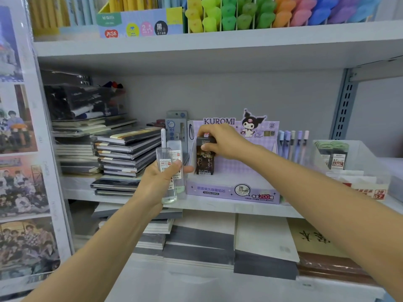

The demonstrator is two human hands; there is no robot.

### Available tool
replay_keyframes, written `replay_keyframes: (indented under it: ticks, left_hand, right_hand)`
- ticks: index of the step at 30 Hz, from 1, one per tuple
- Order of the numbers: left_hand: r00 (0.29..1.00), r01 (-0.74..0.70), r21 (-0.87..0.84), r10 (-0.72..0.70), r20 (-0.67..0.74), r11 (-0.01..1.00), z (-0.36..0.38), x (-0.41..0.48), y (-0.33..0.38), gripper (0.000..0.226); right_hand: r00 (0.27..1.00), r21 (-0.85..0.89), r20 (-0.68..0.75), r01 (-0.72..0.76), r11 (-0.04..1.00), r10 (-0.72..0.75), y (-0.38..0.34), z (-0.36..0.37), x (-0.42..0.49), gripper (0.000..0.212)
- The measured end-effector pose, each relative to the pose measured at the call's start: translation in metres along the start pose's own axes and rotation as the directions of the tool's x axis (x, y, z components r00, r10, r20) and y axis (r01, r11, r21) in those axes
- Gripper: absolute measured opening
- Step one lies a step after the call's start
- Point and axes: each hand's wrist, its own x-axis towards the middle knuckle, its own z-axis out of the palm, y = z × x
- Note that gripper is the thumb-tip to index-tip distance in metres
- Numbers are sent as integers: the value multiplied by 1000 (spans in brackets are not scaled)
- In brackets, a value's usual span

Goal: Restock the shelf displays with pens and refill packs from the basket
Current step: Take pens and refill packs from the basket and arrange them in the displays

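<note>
My right hand (220, 141) pinches the top of a dark refill pack (204, 161) and holds it upright inside the purple Kuromi display box (233, 192) on the middle shelf. My left hand (161, 179) grips two clear refill packs (172, 171) and a white pen (163, 138), held upright just left of the display box. The basket is not in view.
Stacked notebooks (128, 153) fill the shelf's left side. Pastel pens (293, 144) stand right of the Kuromi box, beside a clear bin of lead packs (337, 159). Paper pads (261, 238) lie on the lower shelf. Coloured holders (261, 14) line the top shelf.
</note>
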Motion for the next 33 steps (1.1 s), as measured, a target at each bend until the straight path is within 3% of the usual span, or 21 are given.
replay_keyframes:
  ticks: [4, 6, 9, 13, 16, 19, 21, 27, 29, 33]
  left_hand:
    - [999, 4, 27, -5, 46, 1000, -2, -1, -2, 13]
    - [998, 8, 23, -9, 66, 1000, -4, -1, -2, 16]
    - [994, 5, 53, -11, 107, 999, -3, -4, 0, 21]
    - [994, -21, 79, 13, 105, 997, -2, -8, 3, 18]
    - [991, -53, 66, 45, 128, 996, 2, -13, 9, 20]
    - [977, -64, 53, 52, 208, 997, 12, -19, 16, 22]
    - [965, -79, 74, 57, 257, 994, 22, -22, 19, 23]
    - [981, -48, 69, 34, 193, 996, 40, -28, 22, 21]
    - [990, -47, 84, 36, 135, 995, 49, -29, 23, 20]
    - [989, -112, 180, 93, 111, 977, 79, -30, 26, 24]
  right_hand:
    - [990, 154, -137, -3, 988, 24, 3, 9, -8, 34]
    - [972, 209, -232, 9, 978, 41, 9, 17, -14, 28]
    - [957, 154, -285, 0, 988, 45, 14, 26, -17, 18]
    - [958, -3, -285, -40, 999, 38, 10, 26, -19, 24]
    - [952, 123, -306, 42, 992, -2, -5, 14, -26, 29]
    - [987, 521, -162, 69, 851, 20, -23, -2, -38, 34]
    - [996, 606, -82, 31, 795, 23, -26, -11, -45, 29]
    - [943, 806, -174, -30, 591, 285, 3, -53, -69, 10]
    - [958, 793, -74, -113, 598, 278, 17, -66, -83, 10]
    - [976, 577, 193, -198, 792, 103, 29, -86, -117, 15]
